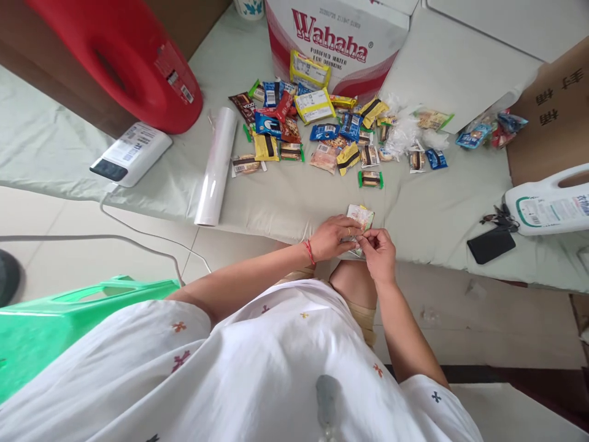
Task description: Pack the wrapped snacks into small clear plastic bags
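Observation:
A small whitish snack packet (pixel 361 215) with green and yellow bits lies at the near edge of the covered table, partly hidden under my fingers. From the left, my left hand (pixel 332 238) grips it, fingers laid across its near half. My right hand (pixel 380 250) is closed in a pinch at the packet's near right side, its fingertips touching the left hand's. Whatever fine bit sits in that pinch is too small to make out. Beyond the hands lies a heap of wrapped snacks (pixel 324 132) in blue, yellow, red and green wrappers.
Behind the snacks stands a Wahaha water carton (pixel 335 37). Left are a clear film roll (pixel 215 169), a white device (pixel 133 153) with a cable and a red jug (pixel 133 61). Crumpled clear plastic (pixel 402 132), a black wallet-like item (pixel 491 244) and a white bottle (pixel 547 209) lie right.

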`<state>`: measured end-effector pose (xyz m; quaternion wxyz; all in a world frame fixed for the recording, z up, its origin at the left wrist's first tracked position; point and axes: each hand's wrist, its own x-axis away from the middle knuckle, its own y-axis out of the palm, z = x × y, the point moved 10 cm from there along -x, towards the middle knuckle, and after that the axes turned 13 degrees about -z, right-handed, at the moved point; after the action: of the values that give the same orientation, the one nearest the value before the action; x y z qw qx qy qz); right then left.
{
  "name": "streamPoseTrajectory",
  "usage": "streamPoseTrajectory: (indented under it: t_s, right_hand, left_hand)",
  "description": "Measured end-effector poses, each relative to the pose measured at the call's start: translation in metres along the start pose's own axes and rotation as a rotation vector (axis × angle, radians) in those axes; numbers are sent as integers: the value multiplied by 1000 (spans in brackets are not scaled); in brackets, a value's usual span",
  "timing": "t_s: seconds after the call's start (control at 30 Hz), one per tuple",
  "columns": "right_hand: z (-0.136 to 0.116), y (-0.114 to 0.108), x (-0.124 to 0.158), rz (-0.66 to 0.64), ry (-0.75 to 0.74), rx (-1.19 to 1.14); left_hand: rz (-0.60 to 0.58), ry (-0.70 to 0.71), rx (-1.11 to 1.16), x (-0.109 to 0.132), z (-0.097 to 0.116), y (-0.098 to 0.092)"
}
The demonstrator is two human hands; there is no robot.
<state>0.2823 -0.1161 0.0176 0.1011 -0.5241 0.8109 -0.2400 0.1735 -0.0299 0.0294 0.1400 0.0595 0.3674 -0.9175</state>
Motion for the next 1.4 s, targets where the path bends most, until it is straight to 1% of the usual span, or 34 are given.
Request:
streamPoseTrajectory:
  t_s: [0.07,0.13,0.2,0.23,0.3,0.33,0.37,0.43,0.53,0.63,0.73,0.8,0.9,1.0,1.07,1.2,1.3,1.37,1.4]
  right_hand:
    - [8,2,2,-15,22,-65]
    - [12,2,2,-70,29,-124]
    - [8,-7,1,-90,10,-111]
    - [1,-16,0,-65,-19,-52]
    - [-21,-34,-4,16,-122,152]
    - [-34,-38,-6,37,-189,269]
    - [-46,-36,-9,19,-253,377]
    - [-59,-20,-16,-118,-344,522]
    - [-55,6,-17,-375,-383,611]
    - [-44,14,-5,-549,-387,689]
    - [-34,14,6,-660,-389,804]
    - [-33,14,8,-659,-412,877]
    - [-38,19,8,-569,-473,928]
    - [-39,27,11,-477,-511,913]
    - [-40,30,15,-423,-523,891]
    - [-44,37,21,-369,-561,861]
    - [-46,40,17,-362,-504,824]
    - [-46,35,13,-348,-434,763]
    - [-46,29,11,-328,-405,709]
  left_hand:
    - [-4,10,18,-3,-2,2]
    - [4,14,45,-5,-3,1]
    - [25,9,78,-5,-5,-1]
    - [36,4,95,-5,-6,-2]
    - [55,5,120,-4,-6,-4]
    - [62,8,126,-4,-5,-5]
    - [66,9,126,-4,-4,-5]
    - [76,6,122,-5,-4,-6]
    - [104,5,124,-4,-2,-7]
    - [126,5,136,-3,-1,-8]
    - [137,-43,153,-2,-5,-9]
    - [167,-100,186,-1,-11,-11]
    - [185,-157,237,0,-18,-13]
    - [170,-190,275,0,-18,-12]
    - [185,-234,309,3,-18,-12]
    - [224,-321,389,10,-16,-11]
    - [229,-384,460,11,-20,-8]
    - [234,-375,556,9,-24,-8]
    - [251,-355,614,7,-26,-11]
